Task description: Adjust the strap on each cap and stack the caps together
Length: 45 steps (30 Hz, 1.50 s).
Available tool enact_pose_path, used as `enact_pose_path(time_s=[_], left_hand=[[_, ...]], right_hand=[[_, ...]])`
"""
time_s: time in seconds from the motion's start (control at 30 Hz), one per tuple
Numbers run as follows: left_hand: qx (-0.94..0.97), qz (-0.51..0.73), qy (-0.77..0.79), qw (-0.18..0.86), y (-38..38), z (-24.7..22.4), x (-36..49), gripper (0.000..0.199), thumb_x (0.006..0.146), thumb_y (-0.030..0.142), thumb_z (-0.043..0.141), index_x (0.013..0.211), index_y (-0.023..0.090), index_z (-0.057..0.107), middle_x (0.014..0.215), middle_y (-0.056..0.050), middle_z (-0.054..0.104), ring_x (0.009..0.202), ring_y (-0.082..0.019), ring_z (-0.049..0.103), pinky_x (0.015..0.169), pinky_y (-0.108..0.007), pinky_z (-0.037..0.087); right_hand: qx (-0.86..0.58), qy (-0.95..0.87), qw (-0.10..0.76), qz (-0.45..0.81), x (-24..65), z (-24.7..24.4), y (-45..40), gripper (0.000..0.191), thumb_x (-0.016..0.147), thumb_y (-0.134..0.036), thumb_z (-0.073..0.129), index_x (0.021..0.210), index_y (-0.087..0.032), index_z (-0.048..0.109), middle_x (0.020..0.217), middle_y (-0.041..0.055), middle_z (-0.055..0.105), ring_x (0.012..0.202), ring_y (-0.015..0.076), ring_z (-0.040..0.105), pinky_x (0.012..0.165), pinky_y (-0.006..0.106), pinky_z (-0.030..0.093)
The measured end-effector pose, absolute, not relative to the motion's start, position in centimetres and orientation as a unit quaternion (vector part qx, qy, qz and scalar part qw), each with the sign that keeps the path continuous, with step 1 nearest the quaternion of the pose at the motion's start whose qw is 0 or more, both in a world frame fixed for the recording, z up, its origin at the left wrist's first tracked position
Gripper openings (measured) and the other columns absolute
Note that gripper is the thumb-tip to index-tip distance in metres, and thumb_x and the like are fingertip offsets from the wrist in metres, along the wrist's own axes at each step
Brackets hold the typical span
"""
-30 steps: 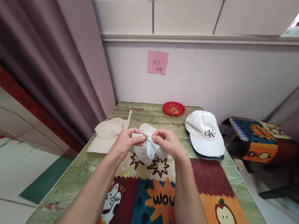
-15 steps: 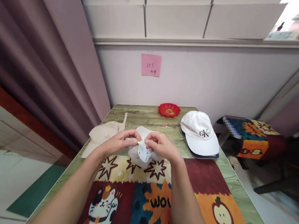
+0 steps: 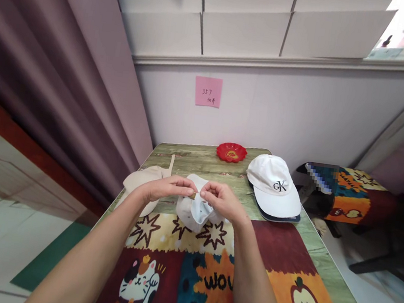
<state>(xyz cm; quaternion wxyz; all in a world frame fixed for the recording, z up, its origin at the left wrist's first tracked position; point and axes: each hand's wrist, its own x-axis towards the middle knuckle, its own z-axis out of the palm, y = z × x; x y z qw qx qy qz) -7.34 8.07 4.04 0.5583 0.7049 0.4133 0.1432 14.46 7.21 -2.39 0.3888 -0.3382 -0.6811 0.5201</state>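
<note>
A pale grey-white baseball cap (image 3: 189, 213) rests at the middle of the table with its back opening towards me. My left hand (image 3: 174, 188) pinches the cap's strap near a small gold-coloured buckle (image 3: 192, 196). From the other side, my right hand (image 3: 218, 197) grips the strap between thumb and fingertips, close to the left fingers. The strap's end is mostly hidden by the fingers. To the left lies a beige cap (image 3: 142, 182) with its strap sticking up, partly behind my left wrist. A white cap with black letters (image 3: 269, 183) sits on the right, stacked over a dark navy cap (image 3: 278, 218).
A red scalloped dish (image 3: 231, 153) stands at the table's back edge. Under my forearms spreads a colourful patterned mat (image 3: 297, 248) on the green wood-look table (image 3: 186, 154). Behind is a wall with a pink note (image 3: 208, 91); a purple curtain (image 3: 116, 70) hangs left.
The view has shifted slightly, so everything sits a little lower and to the right. My left fingers have straightened somewhat over the buckle; both hands stay on the cap's strap.
</note>
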Motion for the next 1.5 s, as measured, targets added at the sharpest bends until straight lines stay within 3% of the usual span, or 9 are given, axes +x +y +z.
enact_pose_path(time_s=[0.23, 0.63, 1.2, 1.33, 1.5], left_hand=[[0.695, 0.161, 0.428, 0.555, 8.3, 3.7, -7.3, 0.019, 0.073, 0.041, 0.074, 0.078, 0.023, 0.076, 0.072, 0.000, 0.066, 0.068, -0.016, 0.056, 0.063, -0.023, 0.039], [0.679, 0.209, 0.437, 0.552, 8.9, 3.1, -7.1, 0.021, 0.072, 0.036, 0.076, 0.077, 0.017, 0.076, 0.072, -0.003, 0.066, 0.067, -0.015, 0.054, 0.066, -0.027, 0.040], [0.689, 0.242, 0.436, 0.526, 7.9, 3.5, -7.1, 0.023, 0.074, 0.039, 0.076, 0.077, 0.017, 0.074, 0.070, -0.002, 0.064, 0.065, -0.014, 0.053, 0.062, -0.024, 0.041], [0.633, 0.331, 0.428, 0.554, 8.2, 3.3, -7.4, 0.025, 0.074, 0.039, 0.078, 0.077, 0.015, 0.072, 0.071, -0.002, 0.063, 0.065, -0.012, 0.053, 0.062, -0.023, 0.042], [0.506, 0.464, 0.404, 0.605, 9.3, 4.1, -7.8, 0.026, 0.069, 0.033, 0.083, 0.077, 0.012, 0.070, 0.066, -0.001, 0.063, 0.056, -0.009, 0.052, 0.056, -0.022, 0.044]], right_hand=[[-0.326, -0.683, 0.386, 0.527, 14.4, -2.6, 7.3, 0.020, 0.084, -0.036, 0.063, 0.079, -0.017, 0.063, 0.069, -0.0010, 0.059, 0.062, 0.0120, 0.051, 0.058, 0.023, 0.037], [-0.336, -0.644, 0.453, 0.517, 14.1, -2.4, 7.3, 0.020, 0.082, -0.037, 0.065, 0.079, -0.017, 0.065, 0.065, -0.0024, 0.055, 0.060, 0.0118, 0.046, 0.058, 0.024, 0.036], [-0.318, -0.621, 0.453, 0.554, 14.1, -2.0, 7.1, 0.026, 0.081, -0.043, 0.068, 0.081, -0.017, 0.064, 0.068, -0.0018, 0.058, 0.059, 0.0113, 0.048, 0.057, 0.024, 0.037], [-0.317, -0.665, 0.409, 0.539, 15.4, -1.4, 6.9, 0.034, 0.087, -0.049, 0.062, 0.091, -0.016, 0.068, 0.079, 0.0020, 0.066, 0.070, 0.0139, 0.055, 0.064, 0.024, 0.041], [-0.298, -0.658, 0.404, 0.561, 17.7, -1.4, 6.9, 0.040, 0.081, -0.053, 0.069, 0.097, -0.016, 0.071, 0.092, 0.0048, 0.070, 0.084, 0.0198, 0.061, 0.072, 0.028, 0.047]])
